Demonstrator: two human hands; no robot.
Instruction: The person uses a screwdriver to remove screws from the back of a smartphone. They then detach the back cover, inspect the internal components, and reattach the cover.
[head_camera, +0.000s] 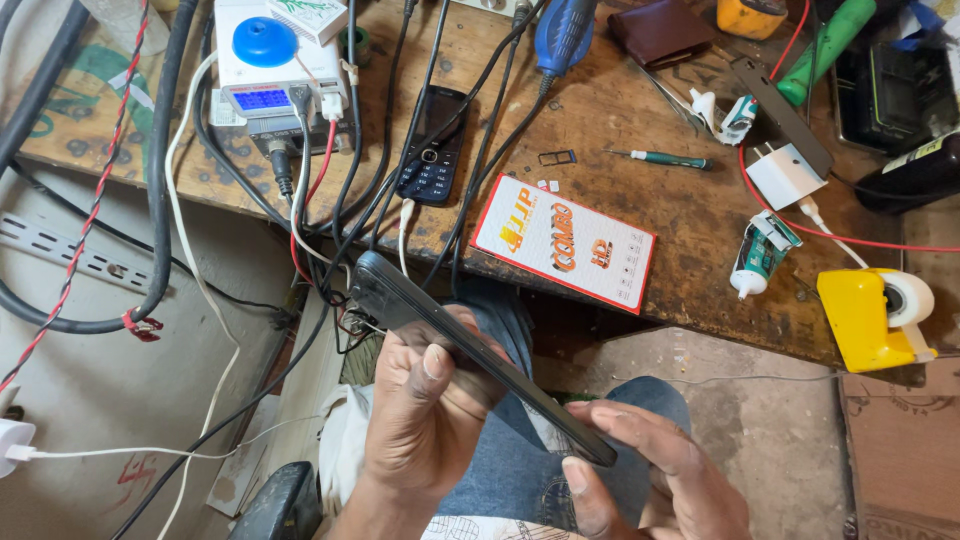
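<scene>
A black smartphone (400, 300) is held edge-on over my lap, tilted from upper left down to lower right. My left hand (425, 410) grips its middle, thumb pressed on the upper face. My right hand (650, 470) holds the lower end, with its fingers under the phone and its thumb at the near edge. Below both hands are my jeans-clad knees (520, 480).
The worn wooden bench (690, 200) carries a black keypad phone (433, 145), an orange-and-white flat packet (563, 243), a small screwdriver (665, 158), a SIM tray (557, 157), glue tubes (760, 255), a yellow tape dispenser (872, 315) and a white meter box with a blue knob (270, 65). Cables (330, 230) hang off the bench's left edge.
</scene>
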